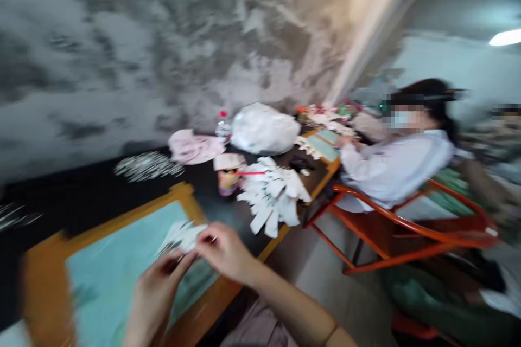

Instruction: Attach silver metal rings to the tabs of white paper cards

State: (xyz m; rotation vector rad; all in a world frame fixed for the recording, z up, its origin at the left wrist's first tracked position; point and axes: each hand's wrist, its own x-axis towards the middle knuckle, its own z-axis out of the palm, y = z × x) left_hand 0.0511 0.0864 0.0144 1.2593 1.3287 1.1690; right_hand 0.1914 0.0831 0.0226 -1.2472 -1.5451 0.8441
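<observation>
Both hands meet over a light-green board point(118, 265) with a brown border. Between them is a limp white piece with dark marks point(181, 236); whether it is cloth or paper I cannot tell. The fingers of my left hand point(152, 290) are closed on its lower edge. At its right end, my right hand point(223, 252) pinches it between thumb and fingertips, almost touching the left fingers. Motion blurs the fine detail. Further along the table lies a fanned pile of similar white pieces point(272, 198).
Behind the board are a heap of thin silvery items point(148, 166), a pink cloth point(195, 146), a cup point(228, 179), a bottle point(223, 129) and a big white bag point(264, 129). On the right, a co-worker point(394, 168) sits in a red-brown chair point(411, 222). A stained wall stands behind.
</observation>
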